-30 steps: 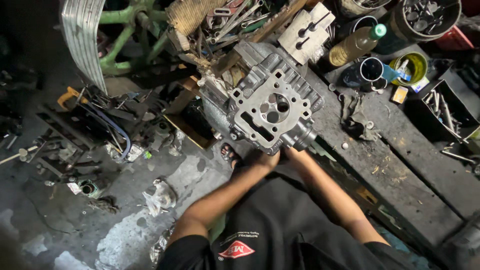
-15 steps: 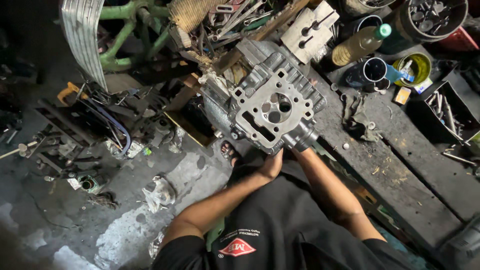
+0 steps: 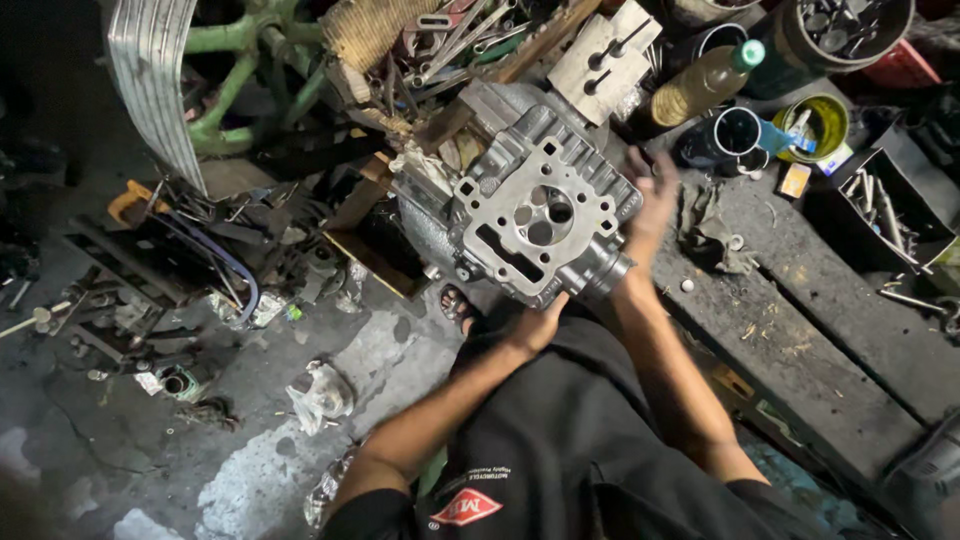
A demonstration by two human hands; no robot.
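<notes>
The left hand cups the near edge of the cylinder head while the right hand presses open-palmed against its far-right side (long axis between them).

A red diamond-shaped logo patch with a white border sits on the dark shirt at the bottom edge, a line of small pale print just above it. On the table, upper right, a brown bottle with a green cap lies tilted — no label on it can be made out. Beside it stands a yellow-rimmed tin, with a blue scrap of packaging at its near side. Just below lies a small orange-and-white carton — flat, rectangular. No screens or signs show.
</notes>
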